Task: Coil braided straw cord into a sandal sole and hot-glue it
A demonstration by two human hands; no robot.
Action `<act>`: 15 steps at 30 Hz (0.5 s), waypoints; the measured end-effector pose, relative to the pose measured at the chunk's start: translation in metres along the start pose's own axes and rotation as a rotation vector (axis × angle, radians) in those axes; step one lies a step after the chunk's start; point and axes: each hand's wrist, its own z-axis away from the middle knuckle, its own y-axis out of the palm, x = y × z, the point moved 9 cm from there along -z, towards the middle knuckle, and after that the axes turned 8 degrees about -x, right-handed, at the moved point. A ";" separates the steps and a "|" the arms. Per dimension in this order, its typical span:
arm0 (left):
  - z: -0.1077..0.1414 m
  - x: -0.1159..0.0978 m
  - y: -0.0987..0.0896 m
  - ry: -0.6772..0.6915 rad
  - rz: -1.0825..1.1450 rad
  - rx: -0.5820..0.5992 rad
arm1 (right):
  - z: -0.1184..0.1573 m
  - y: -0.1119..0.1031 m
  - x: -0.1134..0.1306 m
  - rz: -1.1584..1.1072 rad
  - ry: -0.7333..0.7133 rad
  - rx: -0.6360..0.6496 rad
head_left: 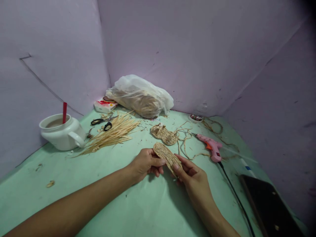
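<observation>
The person's left hand [148,164] and right hand [190,173] meet near the centre of the frame, thumbs on top and fingers curled beneath, their bare forearms reaching in from the lower edge.

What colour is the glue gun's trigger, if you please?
Orange, on the pink glue gun; head view.

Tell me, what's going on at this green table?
Someone is holding a woven piece in both bare hands, the left hand at one side and the right hand at the other. A second woven piece lies just beyond it, with loose cord beside it. A pink glue gun lies to the right. Over on the left are a bundle of straw, scissors and a white pot with a red stick in it.
</observation>
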 end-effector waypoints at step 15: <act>0.005 0.010 0.000 -0.078 0.096 -0.084 | 0.010 0.016 0.005 0.102 -0.166 0.170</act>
